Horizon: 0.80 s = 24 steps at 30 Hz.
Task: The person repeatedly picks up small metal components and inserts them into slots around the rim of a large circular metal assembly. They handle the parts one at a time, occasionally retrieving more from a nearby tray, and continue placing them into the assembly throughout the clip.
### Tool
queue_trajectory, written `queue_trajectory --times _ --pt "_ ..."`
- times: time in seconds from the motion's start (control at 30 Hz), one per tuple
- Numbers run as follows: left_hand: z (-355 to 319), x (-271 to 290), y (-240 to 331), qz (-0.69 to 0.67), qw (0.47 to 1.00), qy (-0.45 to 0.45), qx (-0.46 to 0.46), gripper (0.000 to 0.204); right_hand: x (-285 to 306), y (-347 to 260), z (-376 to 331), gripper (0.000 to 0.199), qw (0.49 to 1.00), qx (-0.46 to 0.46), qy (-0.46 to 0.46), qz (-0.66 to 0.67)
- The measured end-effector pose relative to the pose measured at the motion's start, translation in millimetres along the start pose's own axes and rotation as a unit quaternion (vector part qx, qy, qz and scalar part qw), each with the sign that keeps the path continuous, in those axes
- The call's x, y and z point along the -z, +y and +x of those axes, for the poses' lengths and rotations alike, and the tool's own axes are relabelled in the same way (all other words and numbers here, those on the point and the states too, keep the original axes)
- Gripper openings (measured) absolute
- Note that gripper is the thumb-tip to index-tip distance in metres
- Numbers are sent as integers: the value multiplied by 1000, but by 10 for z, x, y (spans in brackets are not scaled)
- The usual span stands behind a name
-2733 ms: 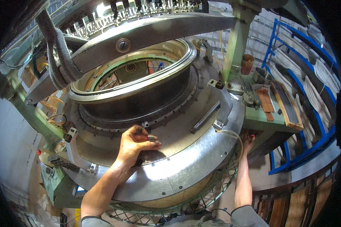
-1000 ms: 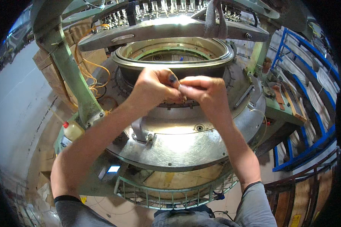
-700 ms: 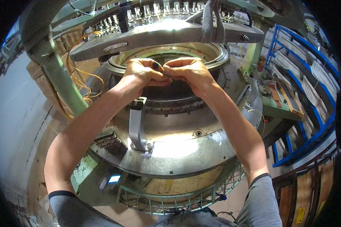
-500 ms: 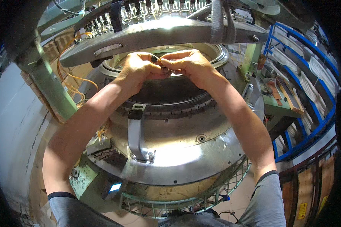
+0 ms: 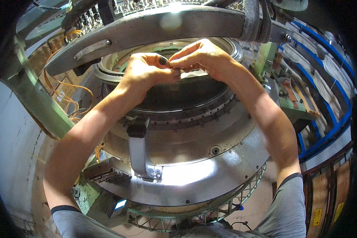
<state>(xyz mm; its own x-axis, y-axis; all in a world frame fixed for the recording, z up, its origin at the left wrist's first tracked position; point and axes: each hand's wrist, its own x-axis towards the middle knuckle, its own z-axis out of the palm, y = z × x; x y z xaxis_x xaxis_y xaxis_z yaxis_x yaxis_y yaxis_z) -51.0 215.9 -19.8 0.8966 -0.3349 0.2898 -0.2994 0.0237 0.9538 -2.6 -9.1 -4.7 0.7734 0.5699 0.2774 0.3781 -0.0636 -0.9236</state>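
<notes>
Both hands meet in front of the machine's metal cylinder (image 5: 174,93), just under its curved metal beam (image 5: 162,27). My left hand (image 5: 146,73) is closed in a pinch, with a small dark rounded thing (image 5: 163,60) at its fingers; its kind is not clear. My right hand (image 5: 205,59) pinches close beside it, its fingertips at the left ones. Whatever lies between the fingertips is too small to make out. Behind the hands shows the cylinder's shiny ring (image 5: 236,55).
Below the hands stands a metal bracket (image 5: 139,154) on the machine's round plate (image 5: 206,182). Green posts (image 5: 39,91) and orange cables (image 5: 83,89) are on the left. At the right are a green side table (image 5: 297,105) and a blue rack (image 5: 339,119) with white material.
The view has shifted, so the beam sits higher and the bracket lower. My right hand is raised a little and its wrist has moved right; both hands remain pinched together.
</notes>
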Motion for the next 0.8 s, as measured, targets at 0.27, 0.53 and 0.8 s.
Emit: queue_trajectory --times 0.27,0.53,0.8 --pt "99 52 47 557 677 -59 -478 21 50 8 -18 29 994 -50 9 -93" --pt "172 63 43 604 642 -70 -467 20 53 1 13 26 992 -45 -3 -114" --pt "158 49 39 593 668 -71 -443 17 -20 -57 -7 26 990 -61 23 -128"
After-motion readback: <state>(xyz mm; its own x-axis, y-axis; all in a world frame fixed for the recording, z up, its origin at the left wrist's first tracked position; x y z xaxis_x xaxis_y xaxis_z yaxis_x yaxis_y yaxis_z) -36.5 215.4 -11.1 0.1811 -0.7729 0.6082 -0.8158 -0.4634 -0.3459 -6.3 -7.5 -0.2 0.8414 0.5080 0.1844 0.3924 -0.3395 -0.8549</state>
